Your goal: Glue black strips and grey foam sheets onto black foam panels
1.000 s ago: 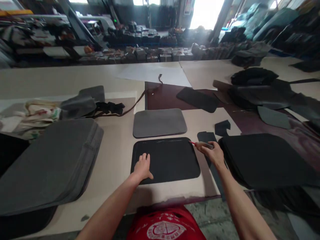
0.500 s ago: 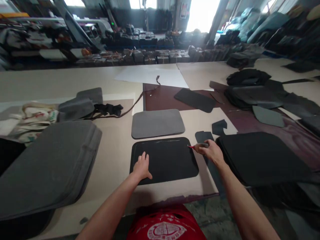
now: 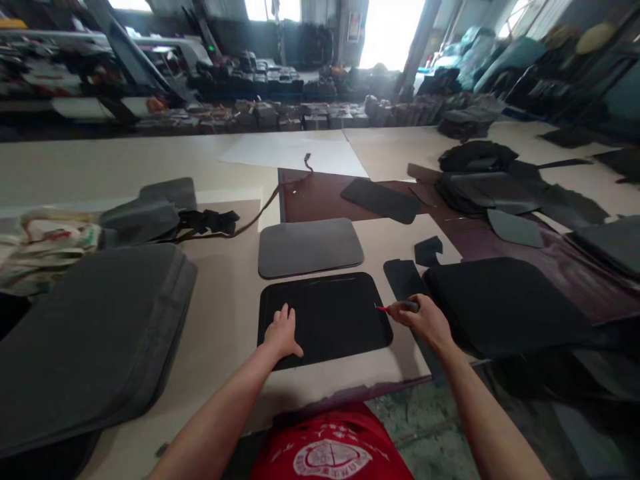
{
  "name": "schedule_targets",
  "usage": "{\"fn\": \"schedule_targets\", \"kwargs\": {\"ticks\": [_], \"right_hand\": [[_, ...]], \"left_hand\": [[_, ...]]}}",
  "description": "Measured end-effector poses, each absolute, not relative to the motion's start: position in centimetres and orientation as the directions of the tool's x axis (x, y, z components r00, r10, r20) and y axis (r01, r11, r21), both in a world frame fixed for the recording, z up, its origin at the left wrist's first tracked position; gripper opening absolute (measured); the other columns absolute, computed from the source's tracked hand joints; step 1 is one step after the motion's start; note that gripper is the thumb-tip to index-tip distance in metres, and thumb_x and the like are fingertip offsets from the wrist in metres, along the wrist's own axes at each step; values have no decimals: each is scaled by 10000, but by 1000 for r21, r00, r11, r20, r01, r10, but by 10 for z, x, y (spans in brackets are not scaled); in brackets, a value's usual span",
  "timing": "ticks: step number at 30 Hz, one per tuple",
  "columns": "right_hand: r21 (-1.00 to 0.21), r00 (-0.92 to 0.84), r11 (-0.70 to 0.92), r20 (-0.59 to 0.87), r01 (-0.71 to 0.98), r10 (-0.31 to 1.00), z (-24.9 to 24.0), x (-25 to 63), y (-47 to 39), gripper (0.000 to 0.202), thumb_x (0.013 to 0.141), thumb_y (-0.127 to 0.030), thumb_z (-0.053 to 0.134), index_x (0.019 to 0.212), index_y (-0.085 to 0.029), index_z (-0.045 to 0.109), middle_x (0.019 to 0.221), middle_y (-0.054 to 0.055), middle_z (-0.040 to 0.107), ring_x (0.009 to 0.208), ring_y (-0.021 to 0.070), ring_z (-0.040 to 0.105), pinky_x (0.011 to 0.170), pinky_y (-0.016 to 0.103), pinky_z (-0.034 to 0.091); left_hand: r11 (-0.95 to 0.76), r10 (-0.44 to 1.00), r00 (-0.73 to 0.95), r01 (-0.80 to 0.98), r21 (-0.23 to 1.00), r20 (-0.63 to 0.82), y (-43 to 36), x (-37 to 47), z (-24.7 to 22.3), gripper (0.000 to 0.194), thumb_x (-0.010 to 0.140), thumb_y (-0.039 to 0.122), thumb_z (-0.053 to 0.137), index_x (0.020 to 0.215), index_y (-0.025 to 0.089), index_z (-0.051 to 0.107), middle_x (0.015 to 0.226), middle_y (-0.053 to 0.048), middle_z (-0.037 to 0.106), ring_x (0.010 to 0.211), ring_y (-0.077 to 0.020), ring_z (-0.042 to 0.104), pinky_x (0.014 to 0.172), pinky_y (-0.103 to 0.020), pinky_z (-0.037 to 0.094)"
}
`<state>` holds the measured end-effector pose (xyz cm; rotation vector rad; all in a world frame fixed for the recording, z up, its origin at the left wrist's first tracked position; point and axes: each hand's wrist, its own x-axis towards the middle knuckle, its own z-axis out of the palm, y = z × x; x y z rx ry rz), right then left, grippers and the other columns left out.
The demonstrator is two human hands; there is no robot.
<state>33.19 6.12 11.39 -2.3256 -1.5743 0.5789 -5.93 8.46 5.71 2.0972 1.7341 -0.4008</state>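
Note:
A black rounded panel [image 3: 330, 313] lies flat on the light board in front of me. My left hand [image 3: 283, 331] rests on its left part, fingers spread, holding nothing. My right hand [image 3: 423, 317] is closed on a pen-like tool [image 3: 406, 306] with a dark handle and a red front end, whose thin tip is over the panel's right part. Whether the tip touches the surface I cannot tell. A faint light line runs near the panel's top edge. Just beyond it sits a grey rounded panel [image 3: 310, 248].
Stacks of panels stand at the left [image 3: 100, 333] and right [image 3: 505, 303]. Dark scraps [image 3: 428, 251] lie near the right stack. A cloth bag [image 3: 55, 247] is at the far left, and a brown strap [image 3: 265, 210] crosses the table [image 3: 165, 157].
The tool tip and my right hand have moved slightly down along the right part of the black panel. My left hand stays in place on it. The view has shifted a little.

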Motion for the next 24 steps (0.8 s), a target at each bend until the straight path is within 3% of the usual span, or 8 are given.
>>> {"fn": "schedule_targets", "kwargs": {"ticks": [6, 16, 24], "right_hand": [[-455, 341, -353, -111, 818, 934, 111, 327, 82, 461, 741, -560, 663, 1045, -215, 627, 1045, 79, 657, 878, 228, 621, 638, 287, 387], [-441, 321, -297, -21, 847, 947, 108, 315, 141, 419, 751, -514, 644, 1026, -197, 638, 1019, 85, 644, 877, 224, 604, 643, 287, 391], [-409, 292, -293, -68, 864, 954, 117, 322, 126, 401, 742, -491, 668, 1024, -207, 643, 995, 70, 653, 821, 206, 602, 616, 282, 360]], "left_hand": [[-139, 870, 179, 983, 119, -460, 84, -59, 59, 1299, 421, 458, 911, 1507, 89, 301, 1622, -235, 171, 1442, -408, 283, 1109, -439, 412], [-127, 872, 169, 984, 122, -459, 84, -58, 60, 1311, 407, 454, 927, 1502, 90, 304, 1622, -239, 172, 1432, -397, 301, 1104, -431, 421], [-138, 873, 178, 983, 121, -454, 85, -59, 55, 1314, 401, 470, 917, 1502, 106, 302, 1620, -239, 172, 1437, -414, 293, 1093, -446, 427]]}}
